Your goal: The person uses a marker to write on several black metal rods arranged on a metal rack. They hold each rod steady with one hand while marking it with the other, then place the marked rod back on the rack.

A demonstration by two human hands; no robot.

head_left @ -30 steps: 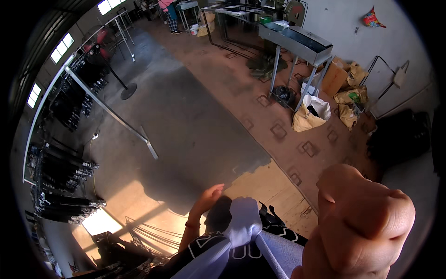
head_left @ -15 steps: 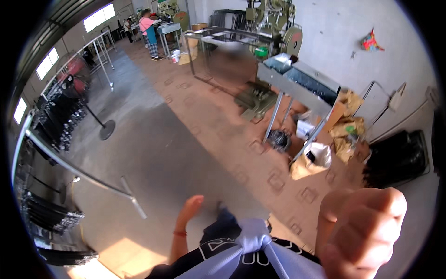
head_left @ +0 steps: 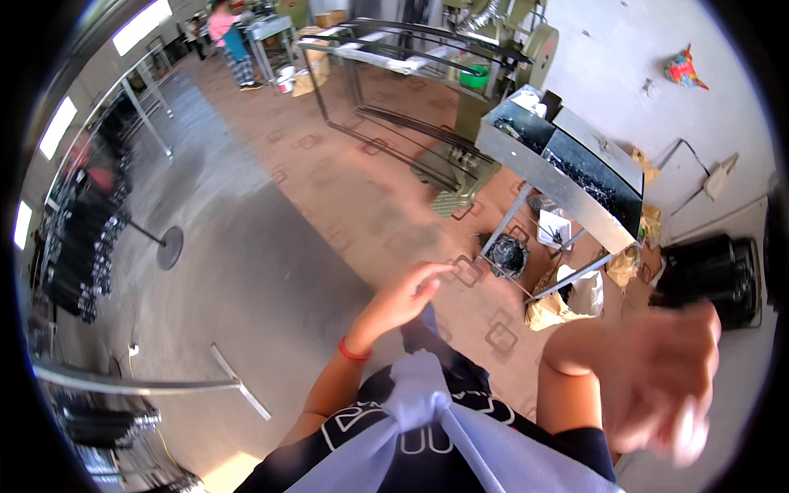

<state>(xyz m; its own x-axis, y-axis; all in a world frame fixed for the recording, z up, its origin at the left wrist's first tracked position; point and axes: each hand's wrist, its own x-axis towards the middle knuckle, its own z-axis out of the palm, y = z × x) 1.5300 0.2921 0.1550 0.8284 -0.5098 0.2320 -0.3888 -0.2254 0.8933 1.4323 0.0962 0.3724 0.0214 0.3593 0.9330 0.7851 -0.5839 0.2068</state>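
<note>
My left hand (head_left: 403,297) reaches forward over the floor, its fingers stretched out and nothing in them. A red band (head_left: 353,352) circles that wrist. Raised close on the right is my right hand (head_left: 670,382), smeared by motion; its fingers look bent, but whether they hold anything does not show. Ahead on the right stands a metal tray table (head_left: 549,187) with two compartments holding small dark pieces (head_left: 582,179). Neither hand touches it. Beyond it is a green machine (head_left: 485,107), with a dark metal frame stand (head_left: 337,123) in front of it.
Under the tray table are a black-lined container (head_left: 507,256), a white tray (head_left: 554,230) and an open sack (head_left: 575,302). Black stacked pieces (head_left: 711,275) lean by the right wall. On the left are a metal rail (head_left: 140,384) and a fan base (head_left: 170,248). A person (head_left: 232,45) stands far off.
The tray table and machine now appear nearer. My left hand has swung forward and to the right. My right hand, a fist before, is now blurred with its fingers lower.
</note>
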